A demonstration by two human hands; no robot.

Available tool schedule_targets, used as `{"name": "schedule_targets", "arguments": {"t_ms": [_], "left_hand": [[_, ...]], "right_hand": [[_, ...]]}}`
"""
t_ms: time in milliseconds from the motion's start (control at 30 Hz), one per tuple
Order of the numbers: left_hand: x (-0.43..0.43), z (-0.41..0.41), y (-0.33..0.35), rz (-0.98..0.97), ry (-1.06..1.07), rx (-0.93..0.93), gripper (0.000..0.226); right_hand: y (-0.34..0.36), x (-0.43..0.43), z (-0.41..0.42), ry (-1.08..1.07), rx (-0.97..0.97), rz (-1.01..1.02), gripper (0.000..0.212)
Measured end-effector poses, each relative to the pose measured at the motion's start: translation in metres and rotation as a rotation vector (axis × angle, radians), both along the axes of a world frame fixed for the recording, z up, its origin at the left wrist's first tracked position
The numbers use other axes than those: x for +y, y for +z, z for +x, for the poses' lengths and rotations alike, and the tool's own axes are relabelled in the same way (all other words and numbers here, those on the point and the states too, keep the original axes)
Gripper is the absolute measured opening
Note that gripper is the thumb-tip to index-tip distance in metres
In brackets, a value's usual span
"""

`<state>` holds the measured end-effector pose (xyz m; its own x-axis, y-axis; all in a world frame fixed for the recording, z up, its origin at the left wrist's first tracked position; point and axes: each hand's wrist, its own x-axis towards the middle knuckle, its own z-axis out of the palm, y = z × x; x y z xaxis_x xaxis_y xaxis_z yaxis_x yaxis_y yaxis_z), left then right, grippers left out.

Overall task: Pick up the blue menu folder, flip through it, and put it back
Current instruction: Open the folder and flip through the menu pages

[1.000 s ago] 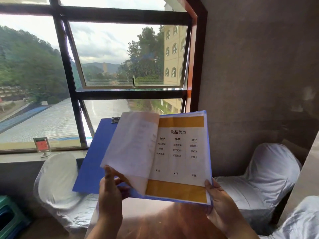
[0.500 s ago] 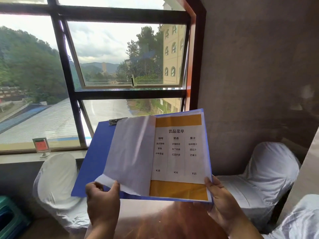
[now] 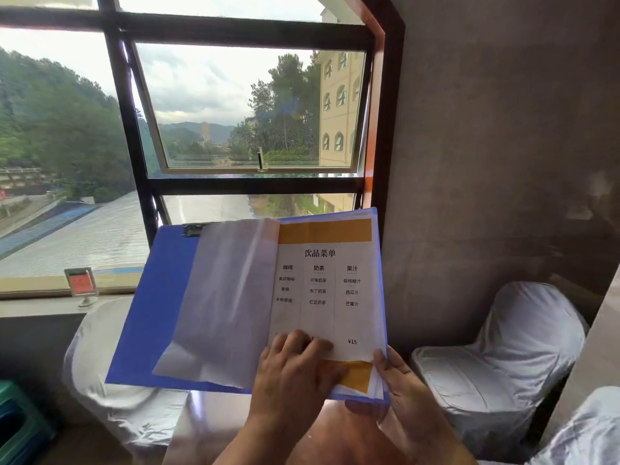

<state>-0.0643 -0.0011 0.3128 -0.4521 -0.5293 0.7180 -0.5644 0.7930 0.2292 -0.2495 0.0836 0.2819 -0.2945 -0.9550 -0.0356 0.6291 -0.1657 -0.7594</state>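
The blue menu folder (image 3: 157, 313) is held open in the air above a brown table, its cover spread to the left. A turned clear sleeve page (image 3: 228, 297) lies flat over the left half. The right half shows a white drinks page (image 3: 335, 290) with yellow bands. My right hand (image 3: 402, 391) grips the folder's lower right corner, thumb on the page edge. My left hand (image 3: 295, 367) rests with its fingertips on the bottom of the right page, covering part of the print.
A glossy brown table (image 3: 335, 437) lies under the folder. White-covered chairs stand at the left (image 3: 100, 380) and right (image 3: 503, 357). A small red sign holder (image 3: 81, 283) sits on the window sill. A green stool (image 3: 20, 424) is at the far left; a wall rises on the right.
The left page has been laid flat over the blue cover. My left hand let go of its lower edge and moved right onto the bottom of the right page. My right hand kept its grip.
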Motion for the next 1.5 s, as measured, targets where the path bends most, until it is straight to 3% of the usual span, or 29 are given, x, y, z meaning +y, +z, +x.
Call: {"name": "schedule_targets", "arguments": {"t_ms": [133, 233, 333, 400, 467, 633, 767, 867, 967, 1100, 1200, 1300, 1433, 1500], "left_hand": [[-0.006, 0.001, 0.005, -0.085, -0.023, 0.038, 0.021], [-0.013, 0.013, 0.007, 0.291, 0.066, 0.458, 0.022], [-0.028, 0.034, 0.009, 0.675, 0.089, 0.981, 0.055], [-0.037, 0.046, 0.007, 0.827, 0.018, 1.141, 0.073], [-0.038, 0.053, 0.000, 0.882, -0.015, 1.187, 0.072], [-0.051, 0.067, -0.020, 0.964, 0.066, 1.042, 0.034], [-0.058, 0.076, -0.023, 0.956, 0.201, 1.013, 0.029], [-0.054, 0.080, -0.018, 0.799, 0.390, 0.902, 0.027], [-0.040, 0.075, -0.010, 0.530, 0.536, 0.678, 0.036], [-0.016, 0.044, 0.003, 0.005, 0.170, 0.278, 0.012], [-0.005, 0.017, 0.007, -0.071, 0.067, 0.000, 0.041], [0.000, 0.002, 0.006, -0.016, 0.097, -0.025, 0.058], [-0.004, 0.001, 0.008, -0.096, 0.045, 0.030, 0.023], [-0.007, 0.003, 0.012, -0.150, 0.052, 0.010, 0.020]], "right_hand": [[0.003, 0.002, -0.004, -0.008, 0.053, -0.008, 0.033], [0.003, 0.006, -0.011, -0.062, 0.107, -0.006, 0.045], [-0.001, 0.007, -0.024, -0.125, 0.118, -0.025, 0.035], [-0.002, 0.007, -0.031, -0.144, 0.104, -0.031, 0.032], [0.000, 0.006, -0.035, -0.146, 0.087, -0.036, 0.030], [0.004, 0.003, -0.039, -0.168, 0.087, -0.052, 0.027], [0.004, 0.002, -0.041, -0.172, 0.097, -0.051, 0.024], [0.004, 0.002, -0.038, -0.157, 0.101, -0.051, 0.025], [0.004, 0.000, -0.032, -0.124, 0.095, -0.049, 0.033], [0.002, -0.004, -0.019, -0.097, 0.085, -0.032, 0.035], [0.002, -0.008, -0.007, -0.067, 0.059, -0.036, 0.035], [0.005, -0.009, 0.001, -0.020, 0.058, -0.056, 0.042], [0.007, -0.007, 0.003, -0.035, 0.078, -0.060, 0.031], [0.010, -0.005, 0.001, -0.059, 0.088, -0.055, 0.031]]}}
